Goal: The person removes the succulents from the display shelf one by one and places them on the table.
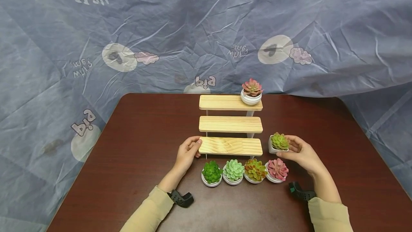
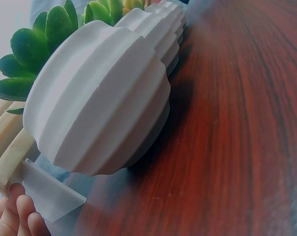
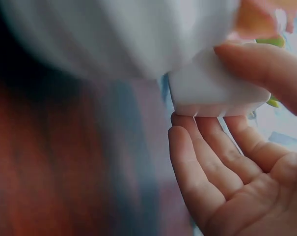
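A three-tier wooden display shelf with clear supports stands on the table. My left hand grips the left end of its lowest board, thumb on top; in the left wrist view curled fingers show at the board's end. My right hand holds a square white pot with a yellow-green succulent, just right of the lowest board. The right wrist view shows the thumb on one side of this pot and fingers under it. A pink succulent in a round white pot sits on the top board's right end.
Several round white pots stand in a row before the shelf: a dark green succulent, a pale green one, a red-green one and a pink one. A blue-grey printed cloth hangs behind the dark wooden table.
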`<state>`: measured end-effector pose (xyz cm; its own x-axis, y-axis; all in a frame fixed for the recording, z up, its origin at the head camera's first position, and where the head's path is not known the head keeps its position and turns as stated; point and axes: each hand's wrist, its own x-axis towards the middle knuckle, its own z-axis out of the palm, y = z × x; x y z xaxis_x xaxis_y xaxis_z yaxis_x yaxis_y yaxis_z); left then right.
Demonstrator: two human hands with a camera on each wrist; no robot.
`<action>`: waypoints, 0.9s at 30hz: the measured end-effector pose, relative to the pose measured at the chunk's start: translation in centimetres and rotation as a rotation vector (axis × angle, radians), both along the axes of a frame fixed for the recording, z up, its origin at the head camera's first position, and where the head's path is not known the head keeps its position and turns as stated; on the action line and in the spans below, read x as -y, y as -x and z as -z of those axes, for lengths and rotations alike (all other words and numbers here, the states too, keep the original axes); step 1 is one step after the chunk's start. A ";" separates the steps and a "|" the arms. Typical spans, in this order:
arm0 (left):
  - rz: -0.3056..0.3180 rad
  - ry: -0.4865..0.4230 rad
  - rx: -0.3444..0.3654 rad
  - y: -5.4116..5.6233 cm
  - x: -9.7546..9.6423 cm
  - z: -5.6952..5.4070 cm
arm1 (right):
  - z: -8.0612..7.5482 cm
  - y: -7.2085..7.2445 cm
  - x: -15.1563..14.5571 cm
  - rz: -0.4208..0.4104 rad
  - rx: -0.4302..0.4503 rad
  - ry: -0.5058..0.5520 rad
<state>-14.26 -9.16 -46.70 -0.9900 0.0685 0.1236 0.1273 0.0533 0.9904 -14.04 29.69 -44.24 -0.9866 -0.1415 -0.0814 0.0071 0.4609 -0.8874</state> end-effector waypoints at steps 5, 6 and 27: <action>-0.001 -0.006 0.003 0.0 -0.1 0.0 | 1.5 0.5 -0.5 0.000 0.015 0.021; -0.001 -0.007 0.002 0.0 -0.1 0.0 | 1.7 0.5 -0.5 -0.002 0.017 0.028; -0.006 -0.006 0.011 0.1 -0.1 0.1 | 2.5 0.8 0.7 -0.007 0.003 0.051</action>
<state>-14.32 -9.11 -46.82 -0.9916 0.0617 0.1135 0.1166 0.0485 0.9920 -14.89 29.03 -46.75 -0.9853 -0.1526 -0.0766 0.0064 0.4155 -0.9096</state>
